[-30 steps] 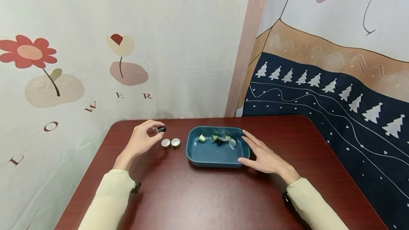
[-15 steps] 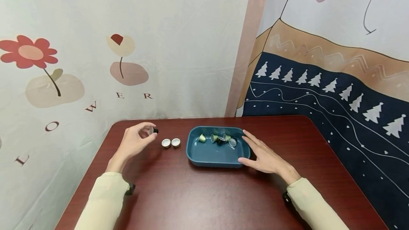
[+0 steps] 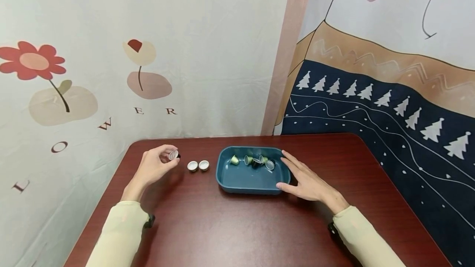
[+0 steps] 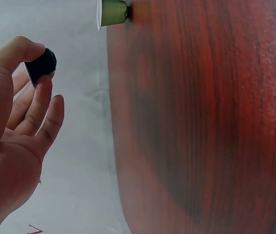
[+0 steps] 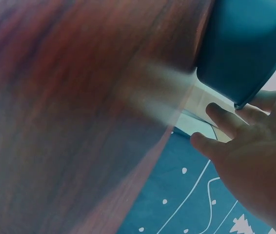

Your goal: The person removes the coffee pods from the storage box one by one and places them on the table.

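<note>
Head view: backdrop [image 3: 222, 52] reads "L O W E R"; left fingers [image 3: 163, 148] pinch black capsule [image 4: 42, 63]; right fingers [image 3: 292, 160] spread.

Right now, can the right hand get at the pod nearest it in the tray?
Probably yes. The right hand carries no pod and is at the right end of the tray. The pod lies just inside, uncovered; only the tray's side stands between, so it should reach over.

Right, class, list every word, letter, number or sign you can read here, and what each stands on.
"L O W E R": on the pale wall hanging.
Red marks, left wrist view, same hanging: too cut off to read.
Capsules and blue tray: no readable text.
</note>
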`<move>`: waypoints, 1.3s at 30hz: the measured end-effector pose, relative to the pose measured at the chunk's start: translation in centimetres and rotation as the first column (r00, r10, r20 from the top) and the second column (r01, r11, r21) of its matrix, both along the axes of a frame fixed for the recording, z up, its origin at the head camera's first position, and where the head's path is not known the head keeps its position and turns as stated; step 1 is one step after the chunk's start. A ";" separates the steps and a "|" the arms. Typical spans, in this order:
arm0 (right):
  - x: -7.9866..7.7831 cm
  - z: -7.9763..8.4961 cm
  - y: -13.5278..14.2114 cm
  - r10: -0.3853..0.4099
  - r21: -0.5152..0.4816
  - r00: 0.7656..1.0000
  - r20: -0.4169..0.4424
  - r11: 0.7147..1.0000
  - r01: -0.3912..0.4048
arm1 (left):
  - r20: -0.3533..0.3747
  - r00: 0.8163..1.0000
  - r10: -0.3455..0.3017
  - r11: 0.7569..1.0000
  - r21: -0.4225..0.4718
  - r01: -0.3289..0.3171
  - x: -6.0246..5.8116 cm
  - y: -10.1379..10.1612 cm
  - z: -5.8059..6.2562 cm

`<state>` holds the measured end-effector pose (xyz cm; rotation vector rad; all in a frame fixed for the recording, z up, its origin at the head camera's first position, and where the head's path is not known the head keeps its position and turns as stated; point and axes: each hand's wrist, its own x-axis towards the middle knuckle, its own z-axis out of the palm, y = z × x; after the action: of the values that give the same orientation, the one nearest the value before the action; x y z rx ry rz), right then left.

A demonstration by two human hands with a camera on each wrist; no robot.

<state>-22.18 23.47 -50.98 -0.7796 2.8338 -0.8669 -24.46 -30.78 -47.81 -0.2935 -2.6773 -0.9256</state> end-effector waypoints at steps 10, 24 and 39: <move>-0.2 0.0 -0.1 0.000 0.002 1.000 0.004 1.000 0.000 | 0.024 0.999 -0.024 1.000 -0.016 0.024 -0.5 -0.2 -1.0; -0.2 0.0 0.0 -0.001 0.005 1.000 0.004 1.000 0.001 | 0.144 0.989 -0.026 0.998 -0.057 0.034 -0.9 -0.2 -2.7; -0.1 0.0 -0.1 0.000 0.007 1.000 0.003 1.000 0.000 | 0.159 0.986 -0.043 0.994 -0.090 0.058 -0.8 0.4 -3.8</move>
<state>-22.29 23.36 -50.96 -0.7765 2.8327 -0.8563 -25.26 -30.34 -51.64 -0.3233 -2.8755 -0.8717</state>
